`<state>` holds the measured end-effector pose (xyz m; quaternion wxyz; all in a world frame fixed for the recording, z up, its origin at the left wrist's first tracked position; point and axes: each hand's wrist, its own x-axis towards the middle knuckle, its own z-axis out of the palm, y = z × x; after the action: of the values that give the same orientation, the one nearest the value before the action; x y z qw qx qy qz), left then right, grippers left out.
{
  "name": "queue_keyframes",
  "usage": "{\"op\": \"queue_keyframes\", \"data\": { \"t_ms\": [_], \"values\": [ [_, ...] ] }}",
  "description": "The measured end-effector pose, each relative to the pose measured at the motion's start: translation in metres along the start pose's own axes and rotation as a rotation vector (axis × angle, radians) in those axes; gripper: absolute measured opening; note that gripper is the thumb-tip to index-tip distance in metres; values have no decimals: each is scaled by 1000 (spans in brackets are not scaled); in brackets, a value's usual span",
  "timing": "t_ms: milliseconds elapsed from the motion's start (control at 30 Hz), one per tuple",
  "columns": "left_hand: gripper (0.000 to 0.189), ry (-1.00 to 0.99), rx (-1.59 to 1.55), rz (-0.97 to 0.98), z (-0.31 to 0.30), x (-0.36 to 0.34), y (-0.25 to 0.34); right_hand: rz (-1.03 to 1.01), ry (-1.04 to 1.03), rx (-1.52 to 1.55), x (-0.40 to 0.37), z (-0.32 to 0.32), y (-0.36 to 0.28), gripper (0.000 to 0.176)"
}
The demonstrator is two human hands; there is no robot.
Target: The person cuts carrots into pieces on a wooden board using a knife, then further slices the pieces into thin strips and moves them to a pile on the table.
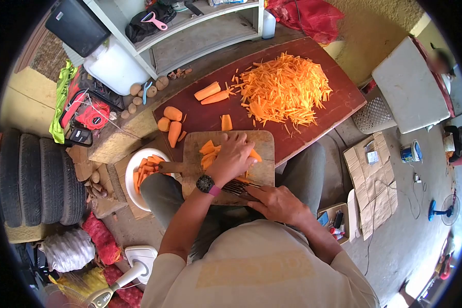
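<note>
A wooden cutting board (194,145) with a handle lies across my lap. My left hand (234,154), wearing a dark watch on the wrist, bends its fingers over carrot on the board and presses it down. Orange carrot slices (208,153) lie beside that hand, and another piece (255,155) shows past its fingers. My right hand (281,204) is closed round the handle of a knife (236,186). Its dark, streaked blade points left over the board's near edge, just below my left hand. The carrot under my left palm is mostly hidden.
On the red table (339,87) are a large heap of carrot strips (287,87) and several peeled carrots (208,91). A white bowl (131,177) of carrot pieces stands left of my knee. Cardboard (372,179) lies right. A pink peeler (155,21) rests on the shelf.
</note>
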<state>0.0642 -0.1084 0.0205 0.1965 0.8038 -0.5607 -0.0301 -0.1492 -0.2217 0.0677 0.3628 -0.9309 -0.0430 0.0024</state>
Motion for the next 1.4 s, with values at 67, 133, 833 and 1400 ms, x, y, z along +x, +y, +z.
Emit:
{"op": "queue_keyframes", "data": {
  "t_ms": [67, 133, 833, 1400],
  "values": [
    [37, 14, -28, -18, 6, 0, -3, 12, -14, -5, -1, 0, -1, 42],
    [33, -52, -65, -64, 2, 1, -4, 13, -30, -12, 0, -1, 0, 42],
    [13, 218, -357, -157, -9, -1, -14, 12, -26, 30, 0, 0, 1, 48],
    [13, 309, -20, -451, -32, -80, -55, 7, -26, 41, 2, 0, 0, 43]
  ]
}}
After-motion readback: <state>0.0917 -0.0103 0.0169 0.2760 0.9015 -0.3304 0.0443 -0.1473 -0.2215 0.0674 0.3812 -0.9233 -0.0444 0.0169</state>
